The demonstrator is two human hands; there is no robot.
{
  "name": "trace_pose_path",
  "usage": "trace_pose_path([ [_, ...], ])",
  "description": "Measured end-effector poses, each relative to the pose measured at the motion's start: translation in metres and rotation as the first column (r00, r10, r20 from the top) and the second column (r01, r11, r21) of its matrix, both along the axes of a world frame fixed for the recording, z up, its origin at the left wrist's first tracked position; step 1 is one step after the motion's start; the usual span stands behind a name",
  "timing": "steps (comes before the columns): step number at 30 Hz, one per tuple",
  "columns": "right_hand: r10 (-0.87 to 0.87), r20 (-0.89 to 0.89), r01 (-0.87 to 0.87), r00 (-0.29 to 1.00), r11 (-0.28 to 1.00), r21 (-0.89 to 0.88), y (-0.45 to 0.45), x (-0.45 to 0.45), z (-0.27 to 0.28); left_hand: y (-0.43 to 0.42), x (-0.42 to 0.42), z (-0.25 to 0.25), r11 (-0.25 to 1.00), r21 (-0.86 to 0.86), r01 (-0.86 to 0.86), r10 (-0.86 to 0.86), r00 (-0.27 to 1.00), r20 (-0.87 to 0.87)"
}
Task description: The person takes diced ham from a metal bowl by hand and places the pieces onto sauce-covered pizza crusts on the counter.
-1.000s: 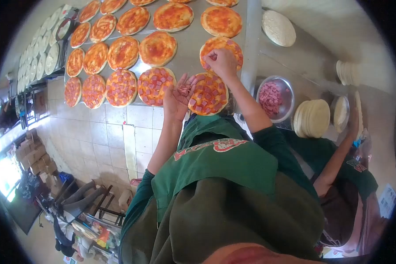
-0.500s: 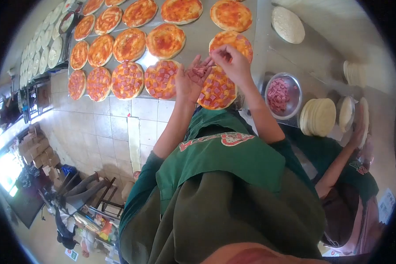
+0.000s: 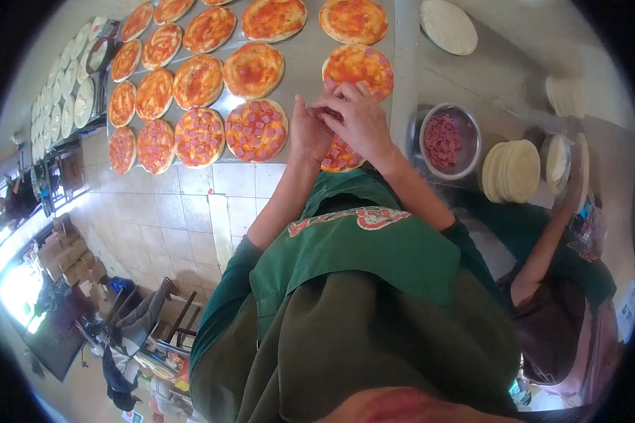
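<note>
My left hand (image 3: pixel 308 132) is cupped above the nearest ham-topped pizza (image 3: pixel 342 156), mostly covering it. My right hand (image 3: pixel 356 120) lies over the left palm, its fingers bent together; the ham pieces seen there earlier are now hidden. Just beyond the hands is a sauced pizza (image 3: pixel 363 67) with some ham cubes along its right and lower parts. A ham-covered pizza (image 3: pixel 256 131) lies left of my hands. To the right sits a metal bowl (image 3: pixel 474 144) with chopped ham (image 3: pixel 442 141) in it.
Rows of sauced bases (image 3: pixel 253 70) cover the metal table (image 3: pixel 303 77). Right of the bowl stands a stack of pale discs (image 3: pixel 511 172). A co-worker's arm (image 3: pixel 543 247) reaches to a pale disc at the far right. Racks of pale bases (image 3: pixel 85 103) stand at the far left.
My right hand has moved from above the far pizza onto my left palm, and the two hands now overlap. More ham cubes show on the pizza beyond them.
</note>
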State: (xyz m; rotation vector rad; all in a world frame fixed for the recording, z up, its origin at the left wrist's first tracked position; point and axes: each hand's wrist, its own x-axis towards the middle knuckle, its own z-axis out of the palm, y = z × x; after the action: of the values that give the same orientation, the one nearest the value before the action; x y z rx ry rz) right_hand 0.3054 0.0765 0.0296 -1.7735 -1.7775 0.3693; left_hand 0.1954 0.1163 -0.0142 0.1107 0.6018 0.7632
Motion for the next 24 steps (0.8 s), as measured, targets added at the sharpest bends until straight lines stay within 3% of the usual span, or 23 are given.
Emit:
trace_pose_path([
  [3, 0.006, -0.033, -0.005, 0.999, 0.999, 0.035, -0.004, 0.001, -0.004, -0.005, -0.003, -0.013, 0.999, -0.005, 0.041, -0.04, 0.995, 0.089],
  [5, -0.031, -0.197, 0.025, 0.98, 0.999, -0.032, -0.001, 0.009, -0.011, -0.007, -0.014, -0.044, 0.996, 0.014, 0.092, -0.093, 0.968, 0.232],
  [8, -0.167, -0.344, 0.147, 0.924, 0.986, -0.085, 0.023, 0.032, -0.027, -0.011, -0.008, 0.008, 1.0, -0.005, 0.029, -0.029, 1.0, -0.005],
  [9, -0.224, -0.377, 0.202, 0.899, 0.975, -0.098, 0.034, 0.04, -0.034, -0.011, -0.011, 0.004, 1.0, -0.017, 0.024, -0.024, 1.0, 0.008],
  [12, -0.241, -0.168, 0.233, 0.956, 0.97, -0.068, 0.064, 0.054, -0.062, -0.013, -0.028, -0.013, 0.999, -0.052, -0.002, 0.003, 0.999, 0.032],
  [18, -0.213, -0.25, 0.185, 0.945, 0.974, -0.132, 0.086, 0.049, -0.093, -0.018, -0.05, -0.019, 0.998, -0.043, -0.036, 0.038, 0.998, 0.041],
  [21, -0.195, -0.11, 0.171, 0.975, 0.965, -0.196, 0.089, 0.045, -0.085, -0.015, -0.053, -0.014, 0.998, -0.046, -0.035, 0.036, 0.999, 0.023],
  [24, -0.246, -0.091, 0.23, 0.965, 0.959, -0.164, 0.087, 0.041, -0.071, -0.013, -0.054, -0.016, 0.999, -0.041, -0.033, 0.035, 0.999, 0.042],
])
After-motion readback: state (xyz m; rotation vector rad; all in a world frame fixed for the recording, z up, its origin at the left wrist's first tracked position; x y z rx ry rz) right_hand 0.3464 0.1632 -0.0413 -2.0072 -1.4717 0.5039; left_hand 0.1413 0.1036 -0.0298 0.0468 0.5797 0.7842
